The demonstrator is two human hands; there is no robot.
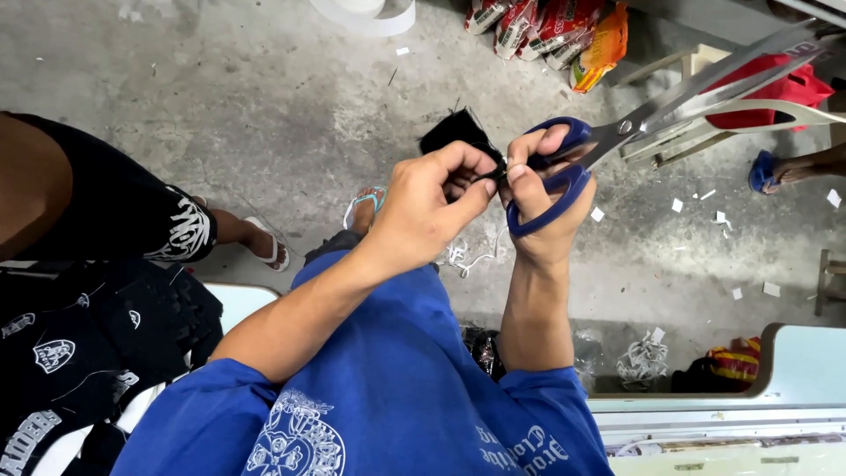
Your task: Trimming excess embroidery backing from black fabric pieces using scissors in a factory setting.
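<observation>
Concrete floor, two hands, left hand pinching one black fabric piece, right hand holding one scissors

Both forearms reach forward from blue sleeves, the hands meeting just beside each other. The left hand pinches its fingers closed, left of the right hand, whose fingers curl through the scissors' blue handles

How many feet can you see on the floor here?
3. One foot in a white sandal at left beside the black shorts, one in a light flip-flop just under the left hand, one in a blue sandal at far right. Others may be hidden.
</observation>
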